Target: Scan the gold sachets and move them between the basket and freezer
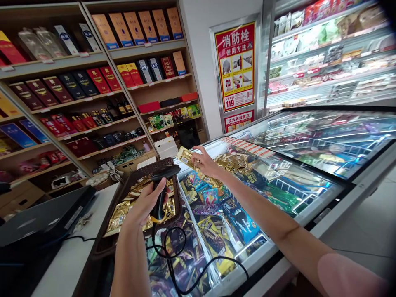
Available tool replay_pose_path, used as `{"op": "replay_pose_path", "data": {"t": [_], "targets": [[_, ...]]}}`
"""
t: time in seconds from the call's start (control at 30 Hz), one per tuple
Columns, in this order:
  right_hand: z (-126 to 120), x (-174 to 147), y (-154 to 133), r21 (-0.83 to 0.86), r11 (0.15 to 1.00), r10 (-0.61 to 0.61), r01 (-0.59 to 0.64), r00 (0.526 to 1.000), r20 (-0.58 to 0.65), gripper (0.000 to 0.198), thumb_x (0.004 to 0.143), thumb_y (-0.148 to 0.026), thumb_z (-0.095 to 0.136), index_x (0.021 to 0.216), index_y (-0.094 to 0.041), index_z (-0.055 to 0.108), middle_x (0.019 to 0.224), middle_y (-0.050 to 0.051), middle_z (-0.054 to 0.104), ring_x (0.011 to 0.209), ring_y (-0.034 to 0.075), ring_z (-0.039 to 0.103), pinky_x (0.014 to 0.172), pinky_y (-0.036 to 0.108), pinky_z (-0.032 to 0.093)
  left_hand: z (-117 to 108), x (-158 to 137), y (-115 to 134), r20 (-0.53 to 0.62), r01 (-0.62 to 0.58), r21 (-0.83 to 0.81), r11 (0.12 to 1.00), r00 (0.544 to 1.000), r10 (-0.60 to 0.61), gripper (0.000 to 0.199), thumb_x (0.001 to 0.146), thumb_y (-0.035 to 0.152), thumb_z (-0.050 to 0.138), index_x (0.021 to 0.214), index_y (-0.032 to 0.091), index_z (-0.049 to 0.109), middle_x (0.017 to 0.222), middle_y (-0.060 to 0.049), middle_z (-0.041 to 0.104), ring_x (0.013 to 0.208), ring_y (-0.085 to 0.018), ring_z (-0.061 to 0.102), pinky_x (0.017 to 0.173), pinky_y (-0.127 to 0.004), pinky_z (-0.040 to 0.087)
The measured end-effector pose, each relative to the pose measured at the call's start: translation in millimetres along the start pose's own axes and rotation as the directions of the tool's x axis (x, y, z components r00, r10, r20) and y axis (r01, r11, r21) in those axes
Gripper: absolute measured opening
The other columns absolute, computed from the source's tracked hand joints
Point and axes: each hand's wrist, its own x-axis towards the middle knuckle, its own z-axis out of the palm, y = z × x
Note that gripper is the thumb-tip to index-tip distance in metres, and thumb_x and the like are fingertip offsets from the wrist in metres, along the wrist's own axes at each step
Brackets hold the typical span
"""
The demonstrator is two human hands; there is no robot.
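My left hand (147, 206) is wrapped round the handle of a black barcode scanner (161, 198) with a yellow trim at its base and a trailing black cable. Its head points right, toward my other hand. Between the fingers of my right hand (206, 163) is a gold packet (185, 157), held up over the freezer with a printed label facing me. Below that hand lies a pile of similar gold packets (233, 163). Under the scanner, a dark brown wicker basket (178, 194) holds several more gold packets (119, 214).
A glass-topped chest freezer (266, 247) full of colourful packets spans the middle and right. At left are a white counter (66, 260) and a black machine (46, 218). Shelves of boxes (148, 45) stand behind; a lit refrigerated display (328, 62) is at far right.
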Motion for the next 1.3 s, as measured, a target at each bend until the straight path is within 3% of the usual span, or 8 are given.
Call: {"op": "replay_pose_path", "data": {"t": [0.27, 0.5, 0.67, 0.8, 0.9, 1.13, 1.23, 1.3], "targets": [[-28, 4, -6, -0.012, 0.958, 0.285, -0.285, 0.954, 0.094, 0.025, 0.071, -0.006, 0.054, 0.092, -0.020, 0.054, 0.100, 0.004, 0.061, 0.096, 0.022, 0.056, 0.084, 0.032, 0.042, 12, 3, -2, 0.031, -0.023, 0.012, 1.000, 0.999, 0.023, 0.055, 0.066, 0.070, 0.071, 0.081, 0.020, 0.057, 0.066, 0.001, 0.062, 0.053, -0.013, 0.053, 0.049, -0.023, 0.039], [-29, 3, -2, -0.039, 0.937, 0.348, -0.346, 0.931, 0.110, 0.027, 0.072, -0.012, 0.057, 0.098, -0.021, 0.057, 0.095, 0.002, 0.062, 0.084, 0.020, 0.056, 0.075, 0.029, 0.041, 12, 6, -6, 0.049, -0.033, 0.002, 0.999, 0.998, 0.033, 0.053, 0.067, 0.069, 0.071, 0.081, 0.019, 0.059, 0.074, 0.000, 0.064, 0.057, -0.012, 0.054, 0.051, -0.023, 0.040], [-31, 3, 29, -0.215, 0.883, 0.435, -0.417, 0.899, 0.043, 0.041, 0.068, -0.003, 0.058, 0.106, -0.019, 0.057, 0.108, 0.007, 0.064, 0.098, 0.023, 0.059, 0.082, 0.030, 0.044, 10, 1, -1, 0.036, -0.047, -0.002, 0.999, 0.998, 0.047, 0.052, 0.069, 0.067, 0.071, 0.082, 0.019, 0.058, 0.073, 0.000, 0.062, 0.058, -0.012, 0.053, 0.050, -0.022, 0.039], [-38, -8, 69, -0.393, 0.727, 0.600, -0.564, 0.799, -0.037, 0.045, 0.071, -0.004, 0.060, 0.115, -0.015, 0.056, 0.103, 0.014, 0.067, 0.099, 0.027, 0.063, 0.079, 0.032, 0.047, -1, -1, 2, -0.002, -0.016, 0.010, 1.000, 1.000, 0.017, 0.055, 0.066, 0.069, 0.072, 0.083, 0.018, 0.059, 0.070, 0.000, 0.061, 0.057, -0.013, 0.053, 0.048, -0.021, 0.039], [-39, -21, 92, -0.386, 0.669, 0.643, -0.635, 0.755, -0.129, 0.030, 0.073, -0.004, 0.062, 0.102, -0.014, 0.059, 0.090, 0.014, 0.067, 0.092, 0.027, 0.066, 0.077, 0.033, 0.049, -16, 0, 1, -0.051, 0.002, 0.008, 1.000, 0.999, -0.002, 0.057, 0.064, 0.071, 0.072, 0.083, 0.018, 0.059, 0.069, 0.000, 0.061, 0.058, -0.012, 0.053, 0.048, -0.020, 0.039], [-20, -33, 79, -0.396, 0.716, 0.517, -0.575, 0.818, -0.252, 0.019, 0.080, 0.002, 0.054, 0.092, -0.011, 0.060, 0.113, 0.028, 0.061, 0.117, 0.032, 0.056, 0.097, 0.046, 0.040, -61, -16, -1, -0.295, 0.060, -0.003, 0.998, 0.954, -0.059, 0.053, 0.063, 0.069, 0.073, 0.078, 0.020, 0.059, 0.066, 0.001, 0.061, 0.055, -0.012, 0.054, 0.045, -0.020, 0.041], [7, -21, 42, -0.439, 0.781, 0.440, -0.443, 0.891, -0.117, 0.018, 0.081, -0.004, 0.059, 0.097, -0.012, 0.065, 0.110, 0.021, 0.065, 0.107, 0.029, 0.061, 0.097, 0.043, 0.042, -77, -25, -3, -0.411, 0.069, -0.037, 0.997, 0.908, -0.078, 0.047, 0.065, 0.063, 0.076, 0.077, 0.021, 0.061, 0.066, 0.001, 0.062, 0.056, -0.014, 0.057, 0.046, -0.021, 0.044], [34, -10, 7, -0.499, 0.828, 0.345, -0.256, 0.934, 0.092, 0.016, 0.087, -0.014, 0.058, 0.101, -0.013, 0.067, 0.110, 0.016, 0.066, 0.102, 0.027, 0.063, 0.094, 0.040, 0.045, -87, -28, -8, -0.443, 0.051, -0.071, 0.996, 0.893, -0.077, 0.046, 0.064, 0.061, 0.078, 0.081, 0.021, 0.062, 0.067, 0.000, 0.064, 0.057, -0.015, 0.059, 0.046, -0.022, 0.046]]}}
